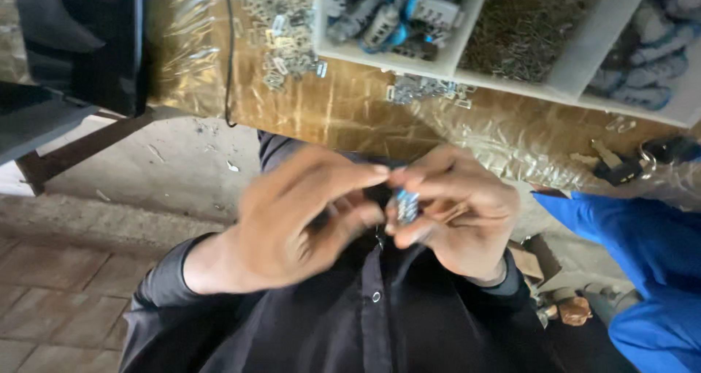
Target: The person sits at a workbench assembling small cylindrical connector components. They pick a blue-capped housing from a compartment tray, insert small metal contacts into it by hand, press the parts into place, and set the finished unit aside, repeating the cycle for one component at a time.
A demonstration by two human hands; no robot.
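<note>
While both hands meet close to the chest of a black buttoned shirt point(380, 322), the right hand point(456, 212) pinches a small silver-and-blue metal part point(407, 206) between thumb and fingers, and the left hand point(299, 223) closes its fingertips against the same piece from the other side. Beyond them, a white divided plastic tray point(449, 59) of blue-grey parts and fine metal pins rests on a plastic-covered golden tabletop point(350, 110). Loose small silver clips point(281, 48) lie just beside the tray, and a blue sleeve point(650, 271) shows at the right edge.
</note>
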